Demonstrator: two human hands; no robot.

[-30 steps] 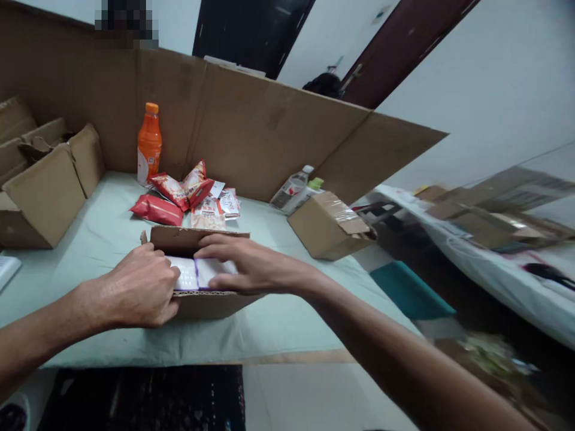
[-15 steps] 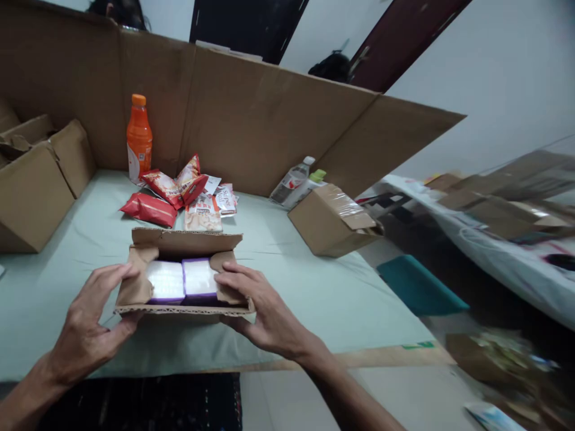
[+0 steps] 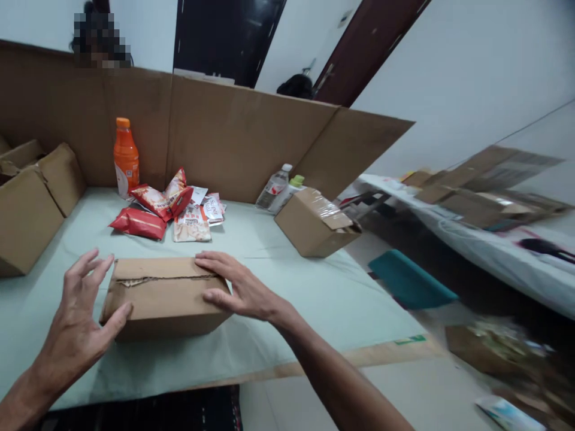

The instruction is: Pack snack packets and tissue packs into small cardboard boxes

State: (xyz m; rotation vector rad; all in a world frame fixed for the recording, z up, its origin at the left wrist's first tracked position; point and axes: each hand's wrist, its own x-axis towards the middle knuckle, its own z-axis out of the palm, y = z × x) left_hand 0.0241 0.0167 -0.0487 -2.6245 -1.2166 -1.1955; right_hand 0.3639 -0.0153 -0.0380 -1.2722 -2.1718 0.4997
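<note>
A small cardboard box (image 3: 166, 299) rests on the pale green cloth with its top flaps folded down, meeting along a torn seam. What lies inside is hidden now. My left hand (image 3: 85, 305) is at the box's left end, fingers spread, the thumb by its near top edge. Over the right end lies my right hand (image 3: 238, 284), fingers stretched across the flaps and touching them. Behind the box are red snack packets (image 3: 139, 223) and a pale packet (image 3: 192, 225). An orange drink bottle (image 3: 126, 158) stands beyond them.
A larger open carton (image 3: 27, 221) stands at the left. Another cardboard box (image 3: 314, 224) sits at the right, beside a clear bottle (image 3: 275, 187) and a green-capped one. A cardboard screen (image 3: 233, 137) borders the table's back. A teal stool (image 3: 411, 281) stands beyond the right edge.
The box's flaps have been shut over the white and purple packs seen inside before. My left hand has opened wider; my right hand has moved onto the top. The view has shifted.
</note>
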